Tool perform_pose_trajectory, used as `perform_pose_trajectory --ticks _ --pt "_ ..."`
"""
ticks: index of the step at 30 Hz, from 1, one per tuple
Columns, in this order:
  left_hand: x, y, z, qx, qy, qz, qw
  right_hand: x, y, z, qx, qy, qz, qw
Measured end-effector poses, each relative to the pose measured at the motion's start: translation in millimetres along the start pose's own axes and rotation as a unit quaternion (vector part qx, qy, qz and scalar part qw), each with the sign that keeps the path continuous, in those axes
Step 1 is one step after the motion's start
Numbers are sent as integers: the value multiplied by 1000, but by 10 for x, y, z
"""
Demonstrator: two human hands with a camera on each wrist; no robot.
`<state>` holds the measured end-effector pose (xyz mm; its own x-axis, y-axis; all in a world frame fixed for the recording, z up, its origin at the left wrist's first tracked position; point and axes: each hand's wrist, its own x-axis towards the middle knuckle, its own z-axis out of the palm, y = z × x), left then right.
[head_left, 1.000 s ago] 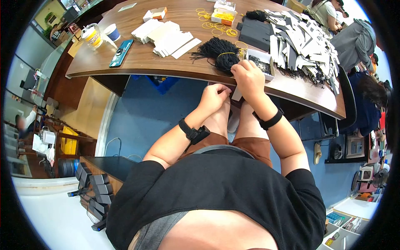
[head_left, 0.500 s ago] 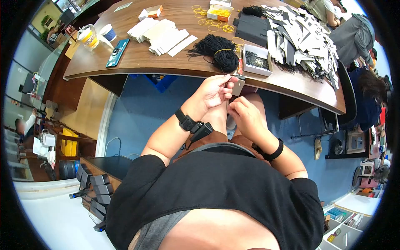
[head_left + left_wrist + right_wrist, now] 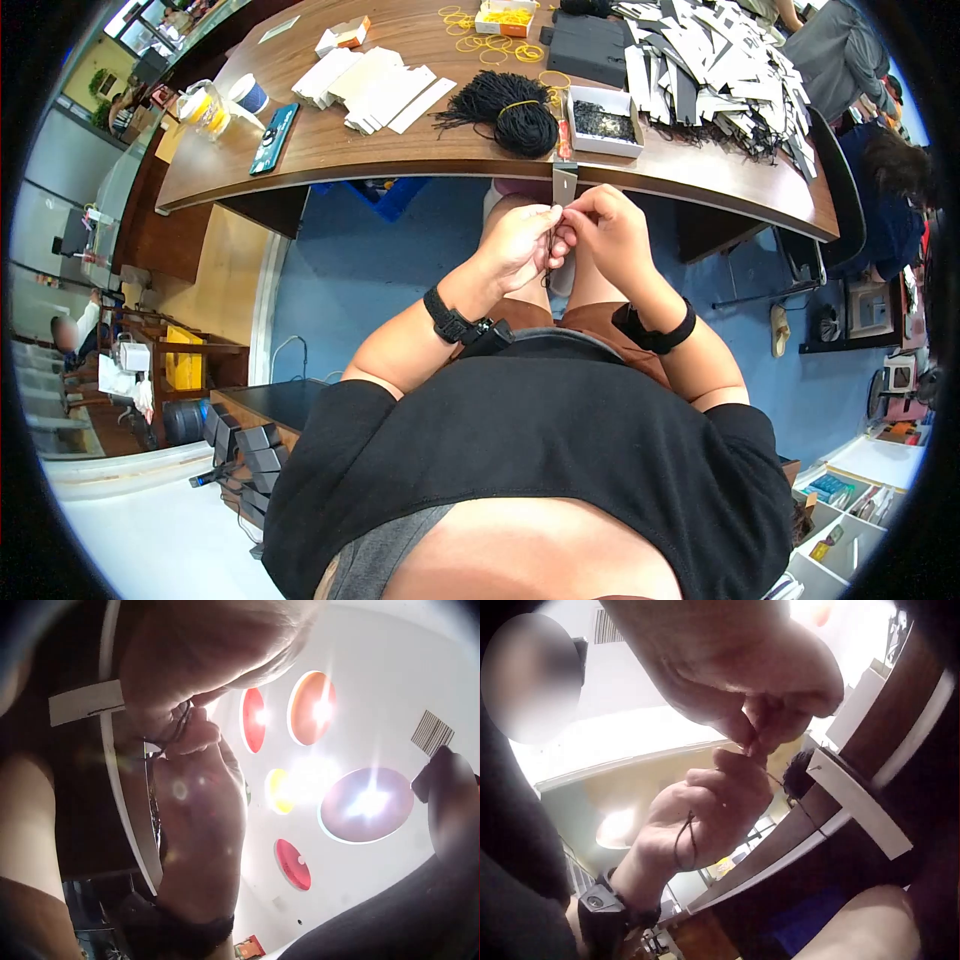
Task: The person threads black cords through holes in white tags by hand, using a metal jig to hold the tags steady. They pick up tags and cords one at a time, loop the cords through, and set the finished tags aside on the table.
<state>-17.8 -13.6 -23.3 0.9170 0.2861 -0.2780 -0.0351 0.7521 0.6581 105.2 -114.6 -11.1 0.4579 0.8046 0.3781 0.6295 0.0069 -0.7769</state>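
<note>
My left hand (image 3: 520, 245) holds a thin black cord (image 3: 801, 806), its fingers curled round it. A loop of the cord hangs over that hand in the right wrist view. Fingertips together with the left, my right hand (image 3: 612, 228) pinches the cord just in front of the table edge; the fingers hide the pinched part. Close beyond the hands, a flat pale strip (image 3: 565, 183) juts out over the edge, and the cord runs toward it in the right wrist view. A tied bundle of black cords (image 3: 525, 125) lies on the table behind it.
On the table (image 3: 330, 150) stands a white box of small black pieces (image 3: 605, 125). A large heap of black and white tags (image 3: 715, 75) lies to the right, white card strips (image 3: 375, 90) to the left. Yellow rubber bands (image 3: 500, 45), a phone (image 3: 274, 138) and cups (image 3: 248, 93) lie farther off.
The right hand came down from beside the white box to the lap and then up to the left fingertips. The left hand rose and turned with the cord, then dropped slightly.
</note>
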Motion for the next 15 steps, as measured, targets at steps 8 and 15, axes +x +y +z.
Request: perform_pose_trajectory --ticks 8,15 --pt "-80 24 -22 129 -30 9 991 97 177 -35 308 51 212 926" --pt "-25 -53 10 344 0 172 923 -120 34 -49 438 -212 288 825"
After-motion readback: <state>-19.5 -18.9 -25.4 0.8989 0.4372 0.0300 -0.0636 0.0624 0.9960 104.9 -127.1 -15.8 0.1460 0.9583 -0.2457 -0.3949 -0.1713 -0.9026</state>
